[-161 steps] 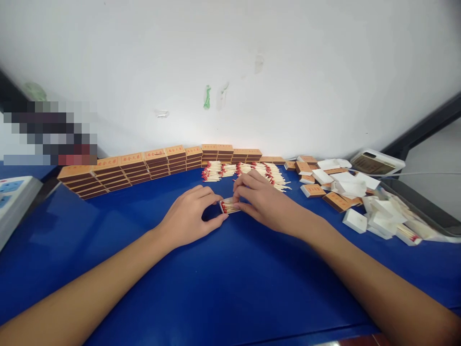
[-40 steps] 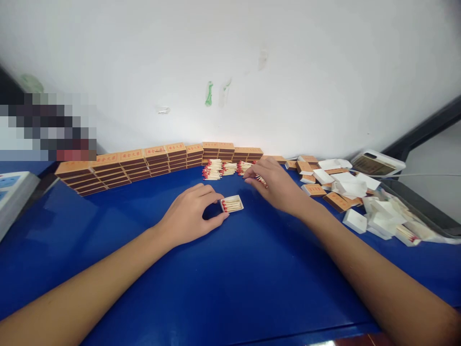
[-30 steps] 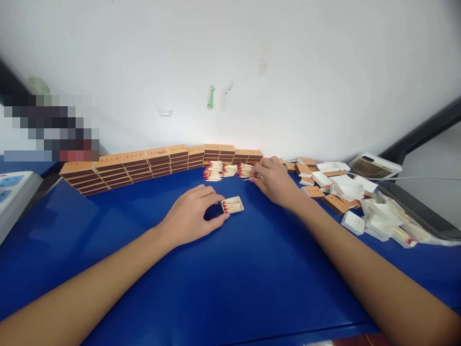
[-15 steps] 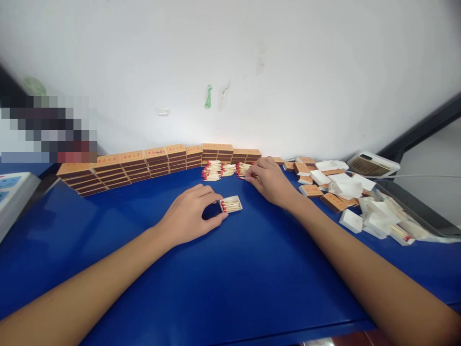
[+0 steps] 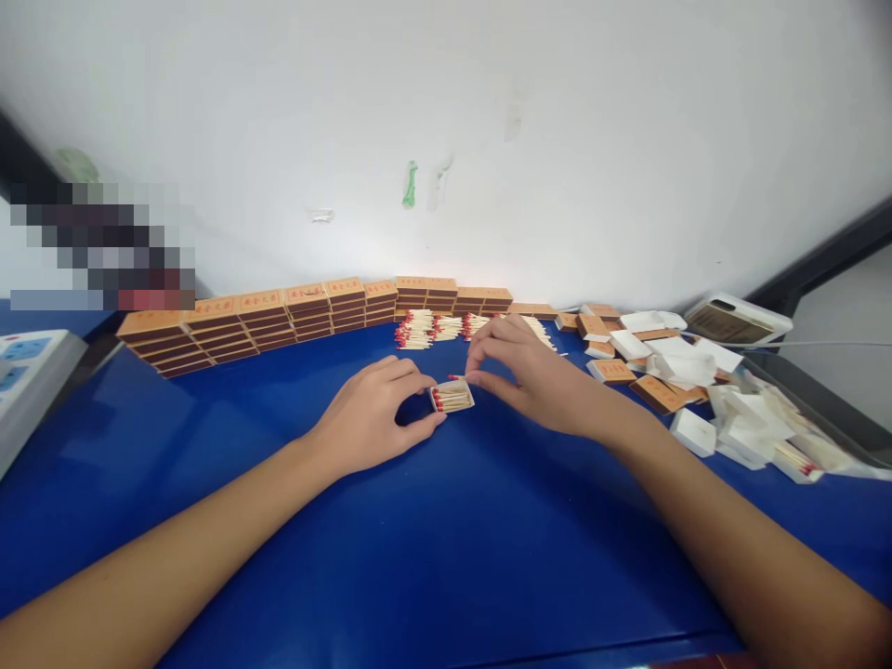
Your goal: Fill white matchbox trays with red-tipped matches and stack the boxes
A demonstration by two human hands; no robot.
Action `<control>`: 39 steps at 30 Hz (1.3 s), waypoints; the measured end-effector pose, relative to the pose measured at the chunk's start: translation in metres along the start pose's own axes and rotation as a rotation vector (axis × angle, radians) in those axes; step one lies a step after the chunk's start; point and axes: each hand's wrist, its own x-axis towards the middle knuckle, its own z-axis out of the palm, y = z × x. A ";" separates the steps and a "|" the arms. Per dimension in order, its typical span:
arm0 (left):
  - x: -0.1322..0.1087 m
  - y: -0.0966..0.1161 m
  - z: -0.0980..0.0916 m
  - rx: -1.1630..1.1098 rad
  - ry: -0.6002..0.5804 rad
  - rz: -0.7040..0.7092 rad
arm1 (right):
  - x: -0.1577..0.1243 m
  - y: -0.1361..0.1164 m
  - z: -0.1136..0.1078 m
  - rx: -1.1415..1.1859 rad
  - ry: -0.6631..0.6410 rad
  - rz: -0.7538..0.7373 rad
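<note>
While the left hand (image 5: 373, 413) pinches the small white card tray (image 5: 452, 397) between thumb and forefinger, the right hand (image 5: 536, 376) nips a red-tipped match (image 5: 456, 377) just above it. A glossy blue table (image 5: 452, 539) lies beneath the tray, stacked tan boxes (image 5: 279, 311) stand behind it, and a white wall (image 5: 557, 139) rises beyond.

Left hand (image 5: 369, 413) rests palm down, thumb and forefinger curved into a C. Right hand (image 5: 540, 376), just right of that span, pinches thumb against forefinger, remaining fingers arched above.
</note>
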 end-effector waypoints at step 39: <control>0.001 0.001 -0.001 -0.008 0.010 0.017 | -0.002 -0.005 0.014 0.089 -0.035 0.014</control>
